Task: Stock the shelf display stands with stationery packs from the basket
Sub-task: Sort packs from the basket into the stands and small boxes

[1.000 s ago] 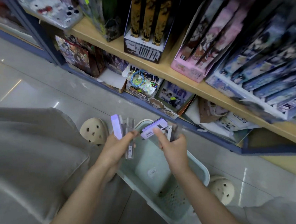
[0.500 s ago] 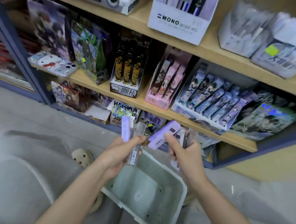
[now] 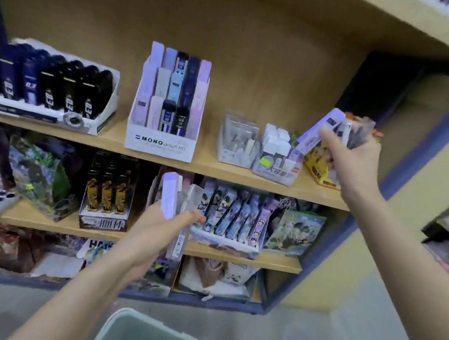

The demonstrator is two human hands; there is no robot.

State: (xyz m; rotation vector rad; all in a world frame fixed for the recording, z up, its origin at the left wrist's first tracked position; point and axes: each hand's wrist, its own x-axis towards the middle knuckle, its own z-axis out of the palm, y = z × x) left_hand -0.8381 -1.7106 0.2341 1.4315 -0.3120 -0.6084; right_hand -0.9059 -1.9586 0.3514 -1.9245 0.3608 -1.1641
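My left hand (image 3: 156,228) grips a lilac stationery pack (image 3: 170,192) and a clear one (image 3: 185,220), held upright in front of the middle shelf. My right hand (image 3: 350,161) is raised to the upper shelf and holds several packs, a lilac one (image 3: 320,131) pinched under the thumb and clear ones (image 3: 357,133) behind it. It hovers just right of a small clear display stand (image 3: 276,157). The white MONO display stand (image 3: 162,139) holds rows of lilac, blue and black packs. The pale green basket (image 3: 140,330) shows at the bottom edge.
A white tray of black packs (image 3: 52,93) stands at the upper shelf's left. A yellow box (image 3: 320,168) sits behind my right hand. The middle shelf (image 3: 213,250) carries illustrated card packs and a black and gold box (image 3: 106,196). A blue shelf frame (image 3: 346,229) bounds the right side.
The view has tilted up from the basket to the shelves. My right hand rose with its packs to the upper shelf's right end; my left hand lifted its two packs to the middle shelf.
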